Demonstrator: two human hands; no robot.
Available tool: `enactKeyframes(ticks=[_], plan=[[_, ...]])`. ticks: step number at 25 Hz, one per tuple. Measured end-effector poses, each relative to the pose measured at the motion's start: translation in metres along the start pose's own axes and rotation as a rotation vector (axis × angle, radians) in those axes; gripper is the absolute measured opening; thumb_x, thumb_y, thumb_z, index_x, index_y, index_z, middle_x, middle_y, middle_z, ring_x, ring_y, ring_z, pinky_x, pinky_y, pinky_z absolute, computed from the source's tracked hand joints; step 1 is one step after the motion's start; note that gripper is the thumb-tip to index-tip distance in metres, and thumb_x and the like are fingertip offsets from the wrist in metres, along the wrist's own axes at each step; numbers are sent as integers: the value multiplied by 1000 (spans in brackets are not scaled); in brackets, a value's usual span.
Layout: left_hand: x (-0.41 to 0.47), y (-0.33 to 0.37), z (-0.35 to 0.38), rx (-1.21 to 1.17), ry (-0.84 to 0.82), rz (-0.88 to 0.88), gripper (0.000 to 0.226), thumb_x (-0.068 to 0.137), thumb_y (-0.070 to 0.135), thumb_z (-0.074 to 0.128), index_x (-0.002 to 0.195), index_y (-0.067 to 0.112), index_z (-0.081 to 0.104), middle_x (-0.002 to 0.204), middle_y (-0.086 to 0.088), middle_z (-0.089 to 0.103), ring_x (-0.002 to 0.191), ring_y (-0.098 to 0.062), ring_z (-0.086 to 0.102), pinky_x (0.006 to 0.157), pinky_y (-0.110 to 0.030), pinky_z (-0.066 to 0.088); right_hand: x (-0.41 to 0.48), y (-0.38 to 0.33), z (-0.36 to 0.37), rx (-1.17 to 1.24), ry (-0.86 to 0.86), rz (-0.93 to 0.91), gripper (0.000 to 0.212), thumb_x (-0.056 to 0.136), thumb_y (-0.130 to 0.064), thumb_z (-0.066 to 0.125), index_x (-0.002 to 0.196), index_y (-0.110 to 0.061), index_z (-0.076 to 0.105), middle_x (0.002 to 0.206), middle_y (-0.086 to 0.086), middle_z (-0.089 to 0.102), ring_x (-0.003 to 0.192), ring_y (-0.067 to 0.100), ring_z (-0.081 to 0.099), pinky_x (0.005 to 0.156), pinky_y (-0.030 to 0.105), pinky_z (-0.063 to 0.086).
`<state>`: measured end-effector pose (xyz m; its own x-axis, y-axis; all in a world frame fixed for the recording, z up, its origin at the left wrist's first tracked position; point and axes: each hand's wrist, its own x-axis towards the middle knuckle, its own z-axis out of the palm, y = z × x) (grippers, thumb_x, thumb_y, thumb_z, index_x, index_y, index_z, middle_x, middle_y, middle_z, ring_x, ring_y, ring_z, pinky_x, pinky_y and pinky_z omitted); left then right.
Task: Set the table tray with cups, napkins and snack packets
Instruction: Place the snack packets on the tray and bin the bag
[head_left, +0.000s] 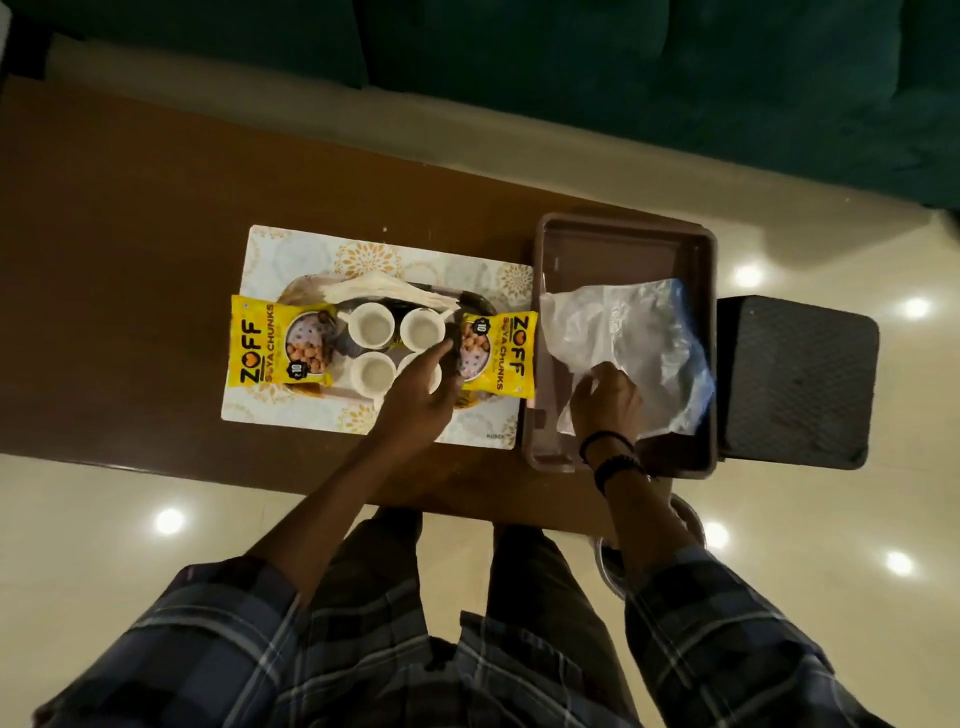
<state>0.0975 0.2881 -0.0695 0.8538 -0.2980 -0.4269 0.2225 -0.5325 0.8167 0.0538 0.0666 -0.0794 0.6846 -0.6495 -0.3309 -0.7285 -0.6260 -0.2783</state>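
The near-right cup (423, 371) on the tray (298, 291) is covered by the left hand (423, 387); grip indeterminable. A plastic bag (623, 338) is pinched by the right hand (605, 397) in the bin (623, 228).

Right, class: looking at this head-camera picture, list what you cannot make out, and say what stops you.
- Fourth cup, head view: mostly covered by the left hand, so the grip is unclear.
- Tray under the cups: hidden by the snack packets, napkins and cups.
- Plastic bag in the brown bin: contents unreadable; crumpled, with the right hand on it.
- Small print on the packets: too small.
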Motion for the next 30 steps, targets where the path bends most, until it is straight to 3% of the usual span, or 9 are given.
enactKeyframes(ticks=[4,8,12,15,19,22,25,28,30], plan=[[-1,35,-3,-260,-24,-93,34,94,20,54,127,13,52,129,-4,58,124,-20,53,90,-22,44,-16,-14,-61,219,179,-188,19,97,-16,45,106,-7,59,106,14,67,97,30,63,80,31,46],[-7,92,-35,-735,-45,-395,44,94,49,42,119,15,56,127,-10,62,117,-20,59,85,-32,52,-47,-32,-121,358,205,-707,22,92,-1,51,107,-8,65,109,10,70,97,21,66,83,28,52],[-24,131,-77,-869,-69,-257,35,97,52,33,113,29,55,94,8,76,103,-13,67,68,-20,56,-80,-48,-145,211,34,-1071,38,81,0,44,105,-13,70,111,7,70,100,25,66,84,33,52],[-27,149,-107,-819,-79,-208,43,94,43,46,123,13,59,127,-12,63,113,-29,63,85,-39,57,-89,-48,-156,203,-69,-1247,25,86,-12,55,105,-14,72,112,4,71,102,23,66,90,37,53],[-37,156,-129,-819,-75,-139,40,94,25,47,128,5,55,134,-15,57,114,-31,62,96,-43,52,-75,-49,-166,691,-215,-750,54,85,-49,62,124,-11,60,131,4,60,124,11,55,104,20,42],[-54,164,-133,-871,-105,-28,38,97,29,43,126,8,57,133,-10,59,119,-30,58,100,-46,48,-50,-52,-165,759,-420,-381,72,85,-59,53,134,-6,48,132,10,58,116,-4,53,97,4,38],[-57,170,-139,-823,-143,-80,31,92,43,50,105,24,71,131,-7,61,119,-29,59,101,-50,44,-49,-69,-163,1094,-653,-196,33,85,-25,68,113,-9,65,107,10,72,95,16,71,83,35,58],[-54,168,-146,-618,-71,-152,55,73,66,63,115,30,64,105,1,73,97,-12,69,87,-38,56,-52,-85,-169,1204,-276,-269,40,81,-4,71,116,1,53,100,9,67,76,4,69,61,25,57],[-57,163,-149,-603,-78,-171,47,80,52,64,112,18,63,78,0,76,69,-7,71,74,-35,60,-52,-94,-175,1120,-44,-300,49,84,0,67,125,-2,41,105,2,60,77,-9,64,60,14,52]])
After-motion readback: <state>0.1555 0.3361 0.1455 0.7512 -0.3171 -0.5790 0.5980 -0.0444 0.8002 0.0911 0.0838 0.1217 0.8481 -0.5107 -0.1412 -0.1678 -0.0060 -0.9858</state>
